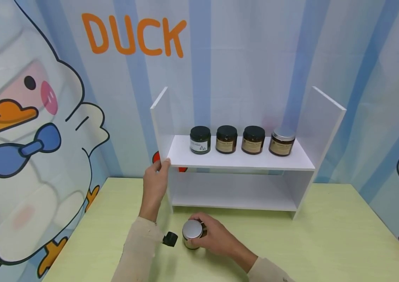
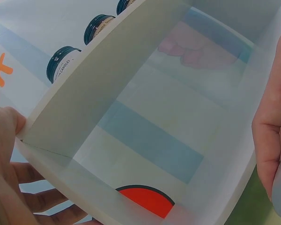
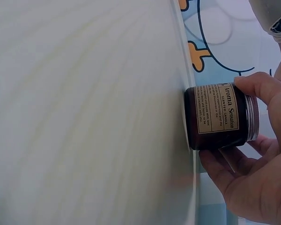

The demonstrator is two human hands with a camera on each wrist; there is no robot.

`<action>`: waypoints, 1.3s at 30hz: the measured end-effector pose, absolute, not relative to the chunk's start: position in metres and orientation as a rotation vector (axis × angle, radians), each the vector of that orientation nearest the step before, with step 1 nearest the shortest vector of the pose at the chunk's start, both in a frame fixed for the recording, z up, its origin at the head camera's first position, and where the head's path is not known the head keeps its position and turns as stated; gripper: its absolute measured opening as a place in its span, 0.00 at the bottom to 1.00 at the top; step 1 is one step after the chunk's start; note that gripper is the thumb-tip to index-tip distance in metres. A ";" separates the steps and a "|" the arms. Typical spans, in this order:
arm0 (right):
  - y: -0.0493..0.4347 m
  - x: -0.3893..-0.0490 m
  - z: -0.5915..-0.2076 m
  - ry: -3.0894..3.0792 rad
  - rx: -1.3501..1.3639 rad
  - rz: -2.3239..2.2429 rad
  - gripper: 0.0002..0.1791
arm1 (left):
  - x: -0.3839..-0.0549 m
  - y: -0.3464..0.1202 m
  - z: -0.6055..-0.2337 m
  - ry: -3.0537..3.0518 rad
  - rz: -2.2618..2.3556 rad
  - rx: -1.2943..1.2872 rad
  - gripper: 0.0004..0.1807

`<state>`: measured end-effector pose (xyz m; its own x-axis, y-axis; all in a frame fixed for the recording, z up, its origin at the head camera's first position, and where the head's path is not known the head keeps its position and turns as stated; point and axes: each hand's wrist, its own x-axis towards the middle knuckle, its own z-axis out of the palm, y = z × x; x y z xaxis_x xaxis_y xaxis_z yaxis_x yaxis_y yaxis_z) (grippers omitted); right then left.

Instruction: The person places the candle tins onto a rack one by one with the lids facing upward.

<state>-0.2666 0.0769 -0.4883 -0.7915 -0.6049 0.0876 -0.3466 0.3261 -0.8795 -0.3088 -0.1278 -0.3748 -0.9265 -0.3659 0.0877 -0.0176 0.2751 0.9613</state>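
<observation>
A small white two-tier shelf [image 1: 234,161] stands on the table. My left hand [image 1: 155,186] grips its left side panel, thumb at the front edge by the upper board; the left wrist view shows the other fingers [image 2: 44,197] on the panel's outer side. In front of the shelf, my right hand [image 1: 217,235] holds a dark glass scented-candle jar [image 3: 218,115] with a silver lid [image 1: 192,228], thumb on one side and fingers on the other. The jar is upright, its base at the table. Its tan label reads "Aroma Sensation" in the right wrist view.
Several candle jars line the upper board: a black-lidded one with a white label [image 1: 200,145], two black-lidded ones with tan labels [image 1: 226,145], and a silver-lidded one [image 1: 282,147] at the right. The lower board [image 1: 232,192] lies beneath. A duck-printed curtain [image 1: 252,58] hangs behind the yellow-green table [image 1: 340,235].
</observation>
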 end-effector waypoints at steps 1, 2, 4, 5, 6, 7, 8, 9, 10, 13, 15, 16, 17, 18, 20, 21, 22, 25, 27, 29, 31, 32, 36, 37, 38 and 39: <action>0.077 -0.267 -0.488 2.327 -0.854 -1.456 0.25 | -0.309 -0.128 -0.375 -2.256 -1.692 0.347 0.31; 0.077 -0.266 -0.488 2.318 -0.849 -1.461 0.25 | -0.309 -0.128 -0.375 -2.254 -1.691 0.346 0.31; 0.077 -0.266 -0.488 2.305 -0.836 -1.472 0.25 | -0.308 -0.128 -0.376 -2.252 -1.690 0.341 0.31; 0.077 -0.266 -0.488 2.301 -0.829 -1.477 0.26 | -0.308 -0.128 -0.376 -2.250 -1.691 0.339 0.31; 0.077 -0.266 -0.488 2.296 -0.823 -1.484 0.26 | -0.308 -0.128 -0.375 -2.249 -1.693 0.340 0.31; 0.077 -0.266 -0.487 2.294 -0.817 -1.488 0.26 | -0.308 -0.128 -0.375 -2.249 -1.693 0.342 0.30; 0.077 -0.266 -0.487 2.295 -0.818 -1.491 0.27 | -0.308 -0.128 -0.375 -2.249 -1.695 0.346 0.30; 0.077 -0.265 -0.487 2.296 -0.814 -1.490 0.27 | -0.308 -0.128 -0.375 -2.250 -1.696 0.350 0.30; 0.077 -0.265 -0.487 2.299 -0.813 -1.489 0.27 | -0.308 -0.128 -0.375 -2.250 -1.698 0.354 0.31; 0.077 -0.265 -0.487 2.299 -0.812 -1.487 0.27 | -0.308 -0.128 -0.374 -2.253 -1.700 0.360 0.31; 0.077 -0.266 -0.488 2.298 -0.806 -1.487 0.27 | -0.308 -0.128 -0.374 -2.254 -1.697 0.356 0.30; 0.077 -0.266 -0.488 2.295 -0.805 -1.490 0.27 | -0.307 -0.128 -0.374 -2.254 -1.696 0.353 0.30; 0.077 -0.266 -0.488 2.292 -0.804 -1.493 0.26 | -0.307 -0.128 -0.374 -2.252 -1.694 0.350 0.30; 0.077 -0.266 -0.488 2.290 -0.804 -1.496 0.26 | -0.307 -0.128 -0.374 -2.252 -1.695 0.348 0.30; 0.078 -0.266 -0.488 2.286 -0.806 -1.497 0.26 | -0.306 -0.128 -0.374 -2.248 -1.695 0.342 0.30; 0.078 -0.267 -0.488 2.285 -0.809 -1.496 0.26 | -0.306 -0.128 -0.374 -2.247 -1.696 0.337 0.30; 0.078 -0.267 -0.488 2.282 -0.813 -1.496 0.26 | -0.306 -0.128 -0.374 -2.246 -1.697 0.334 0.30; 0.079 -0.268 -0.488 2.277 -0.822 -1.490 0.26 | -0.305 -0.129 -0.373 -2.243 -1.699 0.324 0.30; 0.079 -0.268 -0.488 2.276 -0.827 -1.488 0.26 | -0.305 -0.129 -0.373 -2.243 -1.701 0.321 0.30; 0.079 -0.268 -0.488 2.276 -0.832 -1.489 0.26 | -0.305 -0.129 -0.373 -2.244 -1.701 0.322 0.30; 0.079 -0.268 -0.487 2.273 -0.839 -1.492 0.26 | -0.305 -0.128 -0.373 -2.246 -1.698 0.324 0.30; 0.079 -0.268 -0.487 2.273 -0.844 -1.493 0.26 | -0.305 -0.128 -0.373 -2.246 -1.698 0.325 0.30; 0.079 -0.267 -0.487 2.262 -0.848 -1.500 0.26 | -0.305 -0.128 -0.373 -2.246 -1.693 0.332 0.30; 0.079 -0.268 -0.487 2.260 -0.847 -1.501 0.26 | -0.305 -0.128 -0.373 -2.245 -1.694 0.333 0.30; 0.079 -0.268 -0.487 2.261 -0.844 -1.501 0.26 | -0.305 -0.128 -0.374 -2.245 -1.696 0.332 0.30; 0.079 -0.268 -0.487 2.262 -0.842 -1.501 0.26 | -0.306 -0.128 -0.374 -2.245 -1.696 0.332 0.30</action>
<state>-0.2681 0.0791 -0.4871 -0.7840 -0.6167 0.0717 -0.3056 0.2829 -0.9092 -0.3057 -0.1281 -0.3737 -0.9261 -0.3629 0.1036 0.0005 0.2733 0.9619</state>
